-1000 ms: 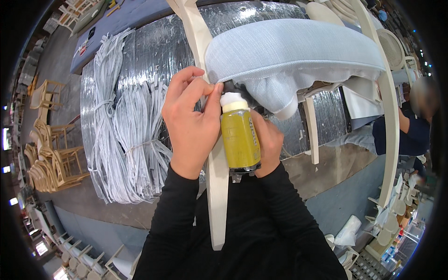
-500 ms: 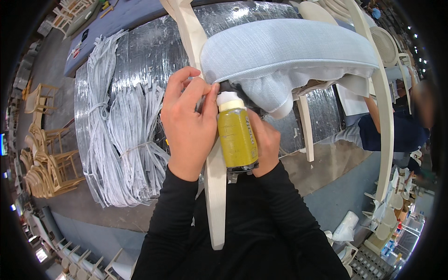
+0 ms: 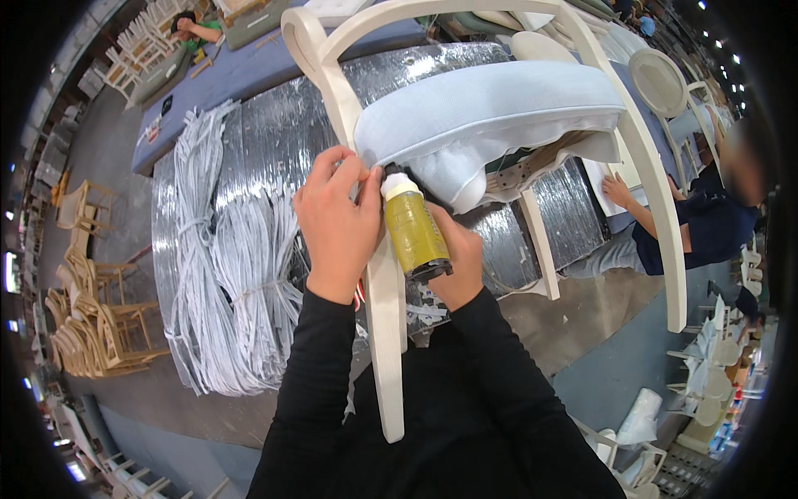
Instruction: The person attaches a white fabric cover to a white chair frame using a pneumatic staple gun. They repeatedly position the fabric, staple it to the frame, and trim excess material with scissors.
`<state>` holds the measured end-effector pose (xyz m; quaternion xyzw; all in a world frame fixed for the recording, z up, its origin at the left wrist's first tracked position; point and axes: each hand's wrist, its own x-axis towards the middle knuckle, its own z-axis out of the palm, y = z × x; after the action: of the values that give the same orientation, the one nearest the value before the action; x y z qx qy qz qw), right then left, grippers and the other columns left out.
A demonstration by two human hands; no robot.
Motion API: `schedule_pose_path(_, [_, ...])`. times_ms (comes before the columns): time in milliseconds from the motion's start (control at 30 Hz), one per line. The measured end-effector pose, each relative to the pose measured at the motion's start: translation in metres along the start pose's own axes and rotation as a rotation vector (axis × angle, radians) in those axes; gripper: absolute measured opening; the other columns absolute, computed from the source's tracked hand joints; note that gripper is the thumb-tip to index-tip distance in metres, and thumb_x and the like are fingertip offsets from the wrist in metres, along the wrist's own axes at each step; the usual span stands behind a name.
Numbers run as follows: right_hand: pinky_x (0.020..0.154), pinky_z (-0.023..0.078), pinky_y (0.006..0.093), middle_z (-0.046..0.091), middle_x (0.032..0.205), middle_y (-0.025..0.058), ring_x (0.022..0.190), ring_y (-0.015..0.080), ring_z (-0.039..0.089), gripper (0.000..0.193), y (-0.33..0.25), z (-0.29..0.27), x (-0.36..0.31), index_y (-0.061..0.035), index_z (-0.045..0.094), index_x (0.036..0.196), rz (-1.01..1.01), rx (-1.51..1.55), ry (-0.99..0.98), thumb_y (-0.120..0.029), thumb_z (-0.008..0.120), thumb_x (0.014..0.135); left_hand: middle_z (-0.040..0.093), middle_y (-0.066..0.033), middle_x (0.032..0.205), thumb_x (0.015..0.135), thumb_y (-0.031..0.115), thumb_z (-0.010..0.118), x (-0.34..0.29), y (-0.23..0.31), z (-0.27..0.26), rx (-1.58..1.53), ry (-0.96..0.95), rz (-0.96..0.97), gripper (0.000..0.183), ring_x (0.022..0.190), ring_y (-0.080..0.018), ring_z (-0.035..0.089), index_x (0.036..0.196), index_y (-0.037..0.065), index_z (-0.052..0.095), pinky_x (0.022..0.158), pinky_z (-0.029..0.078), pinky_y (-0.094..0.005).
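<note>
A pale wooden chair (image 3: 652, 179) lies tipped over on the work table, its light blue-grey seat cover (image 3: 499, 96) facing up and away, with the loose cloth edge hanging along the near side. My left hand (image 3: 339, 220) pinches the cover's edge between thumb and fingertips, where it meets the near left chair leg (image 3: 385, 349). In my right hand (image 3: 457, 256) is a yellow-green staple gun (image 3: 413, 229) with a white collar and a black end. Its dark nose is at the cloth, close to my left fingertips. The gun's body hides part of my right fingers.
Bundles of pale strips (image 3: 241, 291) lie on the plastic-wrapped table (image 3: 278, 108) to the left. Stacked wooden chair frames (image 3: 104, 312) stand on the floor at far left. At right, a co-worker (image 3: 698, 216) reaches toward the table. A blue padded bench (image 3: 249, 58) runs behind.
The view has shifted, so more of the chair's far frame shows. The staple gun has tilted, its black end now turned more toward me. Both hands stay at the same corner.
</note>
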<state>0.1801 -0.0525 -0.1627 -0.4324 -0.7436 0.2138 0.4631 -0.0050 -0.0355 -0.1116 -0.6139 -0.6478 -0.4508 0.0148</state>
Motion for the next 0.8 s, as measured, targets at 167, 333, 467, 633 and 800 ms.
schedule_pose_path(167, [0.078,0.063,0.0403,0.081,0.102,0.0191,0.091,0.0373,0.082,0.06,0.007,-0.013,-0.009,-0.006,0.073,0.136,0.04,0.158,0.121,-0.019,0.093,0.081,0.076,-0.0125,0.123,0.09,0.018,0.087,0.014,0.009,-0.011,0.152,-0.053,0.195,0.022,0.115,-0.0363,0.072,0.103,0.007,0.073,0.101,0.05,-0.0489])
schedule_pose_path(333, [0.078,0.064,0.0341,0.083,0.102,0.0161,0.09,0.0297,0.085,0.044,0.008,-0.027,-0.001,0.0002,0.077,0.127,0.008,0.147,0.239,-0.013,0.092,0.088,0.077,-0.0189,0.135,0.089,0.015,0.089,0.054,0.026,0.007,-0.019,-0.117,0.361,0.048,0.126,-0.0399,0.074,0.133,0.003,0.073,0.108,0.056,-0.0466])
schedule_pose_path(467, [0.081,0.065,0.0384,0.083,0.105,0.0186,0.095,0.0358,0.084,0.058,0.023,-0.028,0.003,-0.0003,0.073,0.134,0.027,0.176,0.3,-0.016,0.094,0.082,0.074,-0.0204,0.146,0.088,0.013,0.088,0.082,0.032,0.022,-0.128,-0.266,0.455,0.061,0.137,-0.0383,0.072,0.146,0.006,0.071,0.119,0.052,-0.0441])
schedule_pose_path(633, [0.082,0.065,0.0365,0.083,0.108,0.0193,0.096,0.0344,0.085,0.058,0.027,-0.038,0.011,-0.0006,0.073,0.135,0.043,0.036,0.29,-0.015,0.094,0.083,0.072,-0.0209,0.151,0.085,0.014,0.087,0.095,0.036,0.03,-0.157,-0.399,0.406,0.07,0.142,-0.0349,0.069,0.152,0.006,0.069,0.122,0.049,-0.0436])
schedule_pose_path(800, [0.073,0.062,0.0329,0.082,0.095,0.013,0.085,0.0312,0.084,0.041,0.016,-0.04,0.018,-0.0023,0.078,0.123,0.062,0.148,0.338,-0.014,0.093,0.087,0.07,-0.0235,0.156,0.08,0.02,0.09,0.098,0.024,0.038,-0.276,-0.407,0.37,0.077,0.144,-0.0367,0.069,0.154,0.008,0.07,0.121,0.052,-0.0433])
